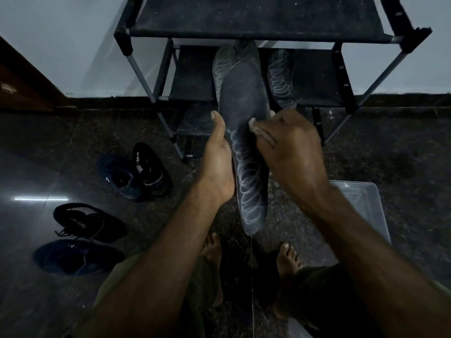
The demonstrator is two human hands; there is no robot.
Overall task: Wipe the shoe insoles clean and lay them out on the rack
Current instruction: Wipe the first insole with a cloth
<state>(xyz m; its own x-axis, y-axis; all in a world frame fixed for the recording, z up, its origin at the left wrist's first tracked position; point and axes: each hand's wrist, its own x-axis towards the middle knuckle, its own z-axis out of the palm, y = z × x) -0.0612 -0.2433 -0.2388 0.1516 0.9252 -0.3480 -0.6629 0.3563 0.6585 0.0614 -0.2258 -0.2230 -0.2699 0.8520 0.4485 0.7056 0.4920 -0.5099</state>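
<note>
I hold a dark insole (246, 152) with pale loop lines upright in front of the rack. My left hand (217, 162) grips its left edge, thumb pointing up along it. My right hand (290, 147) curls over its right edge and pinches what looks like a small pale cloth (253, 124) against the surface. Two more patterned insoles lie on the black rack's (314, 76) middle shelf, one insole (218, 67) partly hidden behind the held one and another insole (280, 79) to the right.
Two pairs of dark shoes sit on the floor at left, one pair (136, 172) near the rack and the other pair (83, 237) closer to me. A clear plastic box (366, 203) stands at right. My bare feet (288, 259) are below.
</note>
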